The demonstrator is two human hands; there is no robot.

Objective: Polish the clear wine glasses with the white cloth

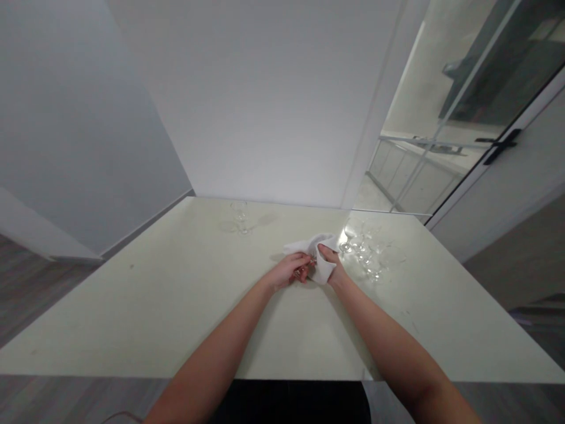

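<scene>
Near the middle of the table, my left hand [291, 271] is closed around a small clear stemmed glass [300, 272], mostly covered by the fingers. My right hand [333, 264] grips a white cloth [325, 271], which is bunched up against the glass. Part of the cloth spreads out behind both hands. Just right of my right hand stand several clear stemmed glasses [366, 253], close together. One more stemmed glass [241, 217] is upright by itself toward the back left.
The pale table [132, 306] meets a white wall panel [265, 118] along its back edge. At the right is a glass-paned door with a black handle [501, 146]. Grey flooring [26, 288] shows at the left.
</scene>
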